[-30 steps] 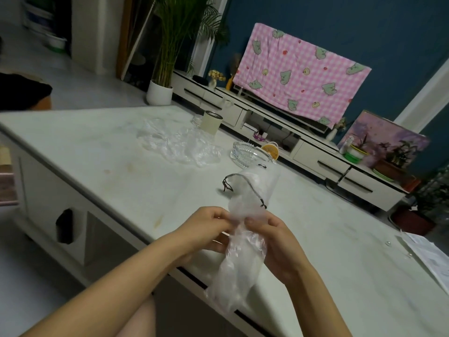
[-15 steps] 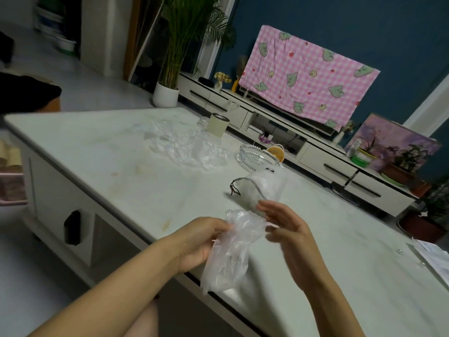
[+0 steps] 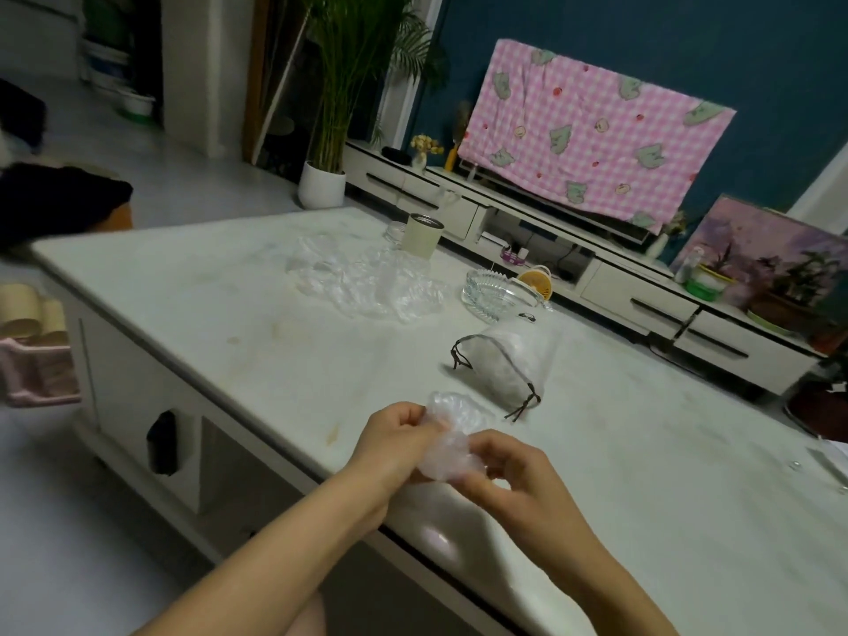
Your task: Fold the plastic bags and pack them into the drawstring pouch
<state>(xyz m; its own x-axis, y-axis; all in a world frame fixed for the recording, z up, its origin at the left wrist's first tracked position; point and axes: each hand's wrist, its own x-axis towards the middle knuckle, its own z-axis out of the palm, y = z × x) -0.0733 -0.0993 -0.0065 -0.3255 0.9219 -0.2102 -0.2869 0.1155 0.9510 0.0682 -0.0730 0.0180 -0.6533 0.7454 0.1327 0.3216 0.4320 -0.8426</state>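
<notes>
Left hand: I see my left hand (image 3: 394, 445) above the table's near edge, fingers curled round the upper end of a crumpled plastic bag (image 3: 452, 440).
Right hand: my right hand (image 3: 523, 484) sits just right of it, thumb and fingers pinching the lower end of the same bag.
Plastic bag: bunched into a small clear wad between both hands.
Drawstring pouch: the drawstring pouch (image 3: 514, 360) lies on its side on the table just beyond my hands, clear, stuffed with something pale, a dark cord looped round its near end.
Loose bags: a heap of loose bags (image 3: 367, 280) lies farther off, left of the pouch.
Table: the table (image 3: 229, 314) has a pale marbled top with faint brownish stains, on a white base.
Far edge: a cream tin (image 3: 422, 231) stands behind the heap; a glass ashtray (image 3: 493, 293) sits to its right, with a small orange fan (image 3: 539, 282) just behind it.
Room: a low white cabinet (image 3: 642, 296) runs along a dark blue wall (image 3: 688, 39); a pink checked cloth (image 3: 592, 130) hangs above it, a potted palm (image 3: 321, 183) stands at its left end, and a painting (image 3: 771, 250) leans at the right.
</notes>
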